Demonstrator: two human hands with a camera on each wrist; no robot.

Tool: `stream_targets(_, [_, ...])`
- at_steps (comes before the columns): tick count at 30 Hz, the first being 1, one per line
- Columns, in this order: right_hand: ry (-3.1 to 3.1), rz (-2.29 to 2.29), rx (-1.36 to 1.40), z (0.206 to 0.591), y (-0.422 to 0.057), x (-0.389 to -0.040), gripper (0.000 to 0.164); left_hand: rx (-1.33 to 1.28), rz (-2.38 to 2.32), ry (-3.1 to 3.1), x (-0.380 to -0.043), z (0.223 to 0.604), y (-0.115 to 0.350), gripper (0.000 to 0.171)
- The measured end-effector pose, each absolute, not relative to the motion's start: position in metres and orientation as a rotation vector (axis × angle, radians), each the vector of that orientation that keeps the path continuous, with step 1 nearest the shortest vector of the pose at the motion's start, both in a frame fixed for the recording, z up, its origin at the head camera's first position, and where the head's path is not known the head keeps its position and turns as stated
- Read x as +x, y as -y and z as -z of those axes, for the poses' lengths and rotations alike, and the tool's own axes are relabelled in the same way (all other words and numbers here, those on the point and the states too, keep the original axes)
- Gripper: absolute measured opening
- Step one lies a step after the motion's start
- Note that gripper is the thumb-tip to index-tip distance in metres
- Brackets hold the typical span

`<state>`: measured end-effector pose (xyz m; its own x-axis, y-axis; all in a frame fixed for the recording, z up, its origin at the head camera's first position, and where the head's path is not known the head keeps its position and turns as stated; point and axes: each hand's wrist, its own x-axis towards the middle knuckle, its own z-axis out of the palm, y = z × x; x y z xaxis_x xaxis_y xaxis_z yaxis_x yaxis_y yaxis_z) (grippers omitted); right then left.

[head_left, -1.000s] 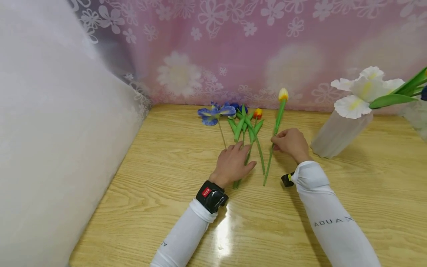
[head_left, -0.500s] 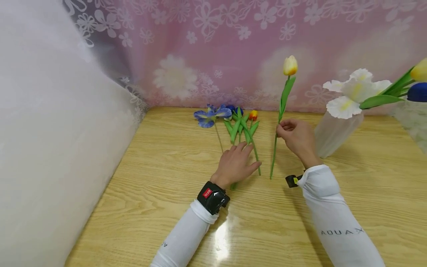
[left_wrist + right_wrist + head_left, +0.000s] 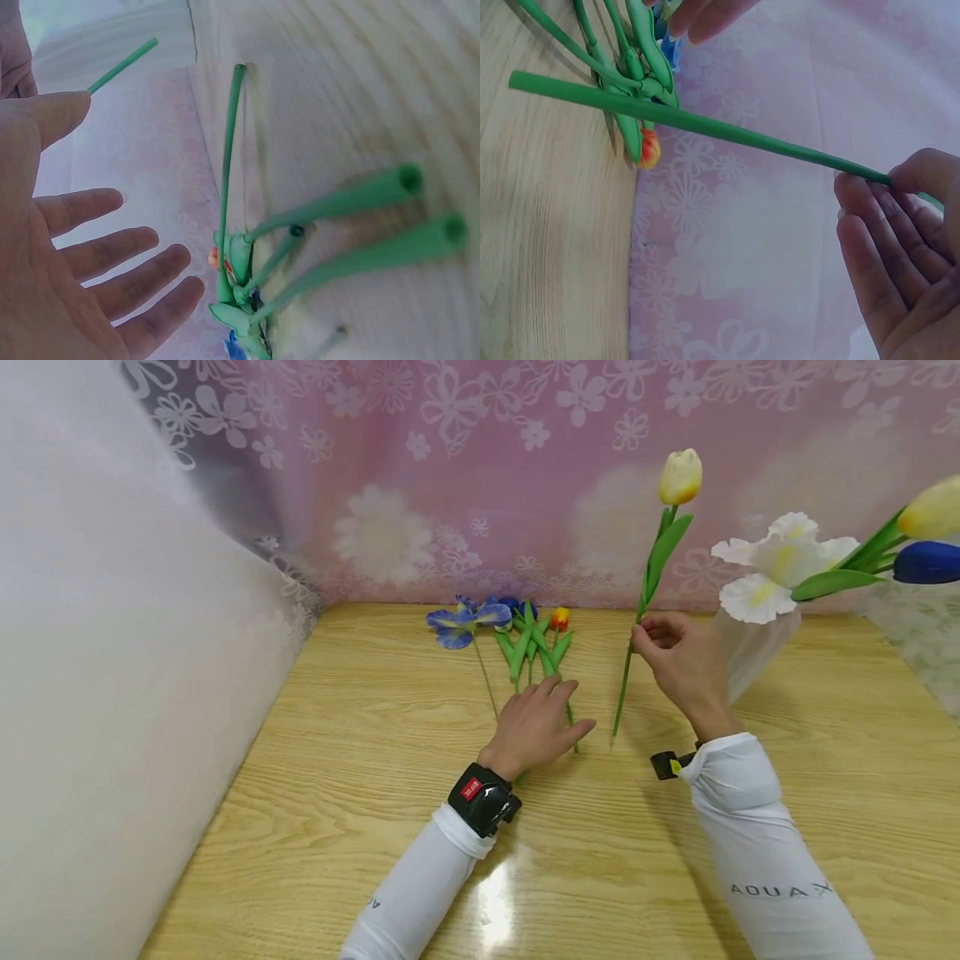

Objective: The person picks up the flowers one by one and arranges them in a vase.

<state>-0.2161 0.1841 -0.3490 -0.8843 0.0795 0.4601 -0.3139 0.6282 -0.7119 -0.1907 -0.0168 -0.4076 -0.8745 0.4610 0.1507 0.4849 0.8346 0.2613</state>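
My right hand (image 3: 686, 664) pinches the green stem of a pale yellow tulip (image 3: 681, 478) between thumb and fingers. The tulip stands nearly upright, its bloom high before the curtain, and in the right wrist view its bare stem (image 3: 705, 125) runs out from the fingertips. My left hand (image 3: 532, 727) spreads its fingers over the stems of several flowers lying on the table. Among these are a blue iris (image 3: 459, 625) and a small red-orange tulip (image 3: 559, 618). From the left wrist, the palm (image 3: 60, 277) shows nothing in it, with the lying stems (image 3: 337, 202) off beside the fingers.
A white vase (image 3: 757, 652), partly behind my right hand, holds a white iris (image 3: 780, 564), a blue tulip (image 3: 926, 562) and a yellow tulip (image 3: 933, 510). A pink flowered curtain (image 3: 525, 510) hangs along the back edge of the wooden table (image 3: 360, 760); white sheeting (image 3: 112, 693) hangs at the left.
The yellow tulip has been lifted off the table and turned more upright, with my right hand moving right toward the vase. My left hand stays over the lying stems.
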Motion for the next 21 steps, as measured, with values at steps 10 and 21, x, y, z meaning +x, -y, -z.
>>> stream_targets(10, [2.336,-1.152,0.18,0.344,-0.197,-0.206,0.024,-0.832,0.519,2.851,-0.194,0.403,0.003,0.062])
stream_targets(21, [2.257,-1.113,0.161,0.331,-0.216,-0.2,0.024,-0.912,0.531,2.803,-0.198,0.396,-0.019,0.062])
